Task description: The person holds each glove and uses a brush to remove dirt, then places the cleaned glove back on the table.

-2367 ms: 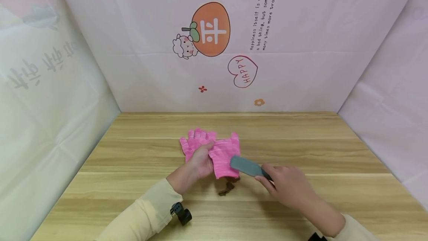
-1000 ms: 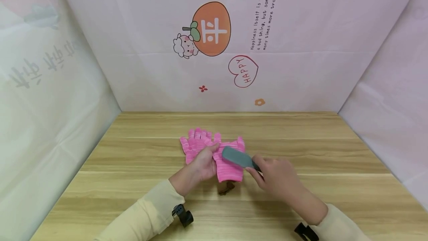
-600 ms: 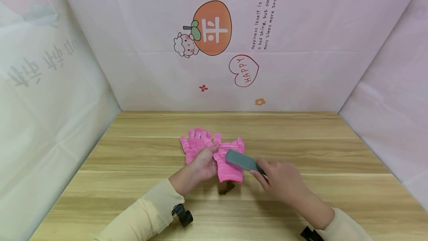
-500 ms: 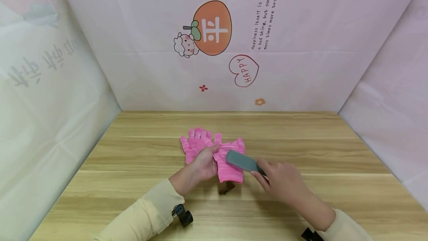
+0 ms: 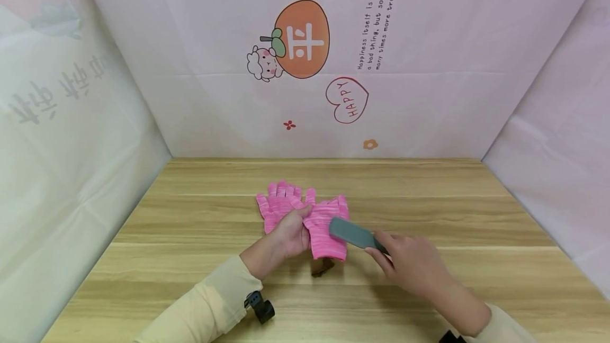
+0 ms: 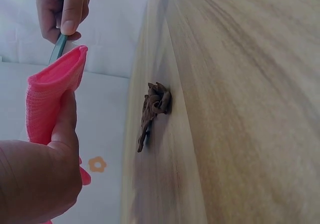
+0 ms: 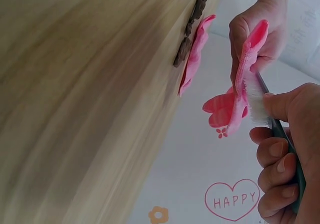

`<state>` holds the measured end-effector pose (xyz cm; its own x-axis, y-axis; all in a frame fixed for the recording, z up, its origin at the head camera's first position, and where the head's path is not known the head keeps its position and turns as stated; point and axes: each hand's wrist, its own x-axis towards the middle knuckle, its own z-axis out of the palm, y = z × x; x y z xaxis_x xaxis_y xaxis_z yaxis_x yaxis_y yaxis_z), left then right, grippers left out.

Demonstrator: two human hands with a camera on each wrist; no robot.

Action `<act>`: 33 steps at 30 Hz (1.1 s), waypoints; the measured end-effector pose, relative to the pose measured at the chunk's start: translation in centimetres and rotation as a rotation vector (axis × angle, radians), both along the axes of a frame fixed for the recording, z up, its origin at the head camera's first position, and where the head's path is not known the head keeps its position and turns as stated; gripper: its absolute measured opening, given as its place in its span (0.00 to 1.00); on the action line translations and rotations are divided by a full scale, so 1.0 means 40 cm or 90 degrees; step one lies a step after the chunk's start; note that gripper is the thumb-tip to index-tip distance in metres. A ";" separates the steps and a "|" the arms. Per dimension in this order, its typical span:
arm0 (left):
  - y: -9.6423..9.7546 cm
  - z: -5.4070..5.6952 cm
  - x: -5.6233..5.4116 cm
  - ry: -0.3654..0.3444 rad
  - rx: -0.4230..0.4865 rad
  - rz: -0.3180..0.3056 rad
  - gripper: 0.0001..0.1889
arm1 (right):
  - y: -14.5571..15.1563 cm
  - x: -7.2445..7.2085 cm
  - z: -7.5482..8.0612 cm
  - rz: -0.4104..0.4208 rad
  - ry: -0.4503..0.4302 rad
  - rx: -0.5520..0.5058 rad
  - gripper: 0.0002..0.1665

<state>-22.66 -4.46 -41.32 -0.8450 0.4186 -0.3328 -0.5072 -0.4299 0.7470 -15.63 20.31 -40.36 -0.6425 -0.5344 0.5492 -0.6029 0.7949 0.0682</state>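
My left hand (image 5: 288,234) holds a pink knitted glove (image 5: 320,233) raised over the table, thumb on its near face and fingers behind it. The glove's cuff opening (image 6: 57,73) points toward me. With my right hand (image 5: 413,264) I grip a brush (image 5: 353,234) by its dark handle, its grey-green back turned up. In the right wrist view the white bristles (image 7: 256,101) press against the glove's side. A second pink glove (image 5: 275,209) lies flat on the table behind my left hand, fingers pointing away.
Brown, wrinkled clumps (image 6: 156,101) lie on the wooden table (image 5: 200,279) below the held glove, partly hidden by it in the head view. A printed white cloth (image 5: 214,115) stands behind the table, with further white sheets at both sides.
Over the last second the brush has slid right across the held glove toward its right edge, my right hand moving with it. Since the oldest frame, the held glove has shifted slightly right.
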 end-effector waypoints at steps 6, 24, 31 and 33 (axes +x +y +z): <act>-0.007 0.004 -0.002 0.001 0.002 0.011 0.20 | 0.015 0.003 0.001 0.002 0.017 -0.009 0.21; -0.013 0.015 0.000 0.011 0.016 0.016 0.16 | 0.005 -0.013 0.039 0.021 0.057 -0.045 0.28; 0.001 0.018 0.011 0.022 0.004 -0.018 0.16 | -0.046 -0.022 0.029 0.050 0.080 -0.047 0.32; 0.003 0.020 0.012 0.022 0.007 -0.022 0.16 | -0.051 -0.023 0.025 0.054 0.074 -0.047 0.32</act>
<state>-22.17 -4.33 -40.51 -0.8411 0.4506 -0.2991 -0.4957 -0.4213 0.7594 -16.57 18.28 -39.37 -0.5263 -0.5398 0.6570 -0.6593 0.7470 0.0857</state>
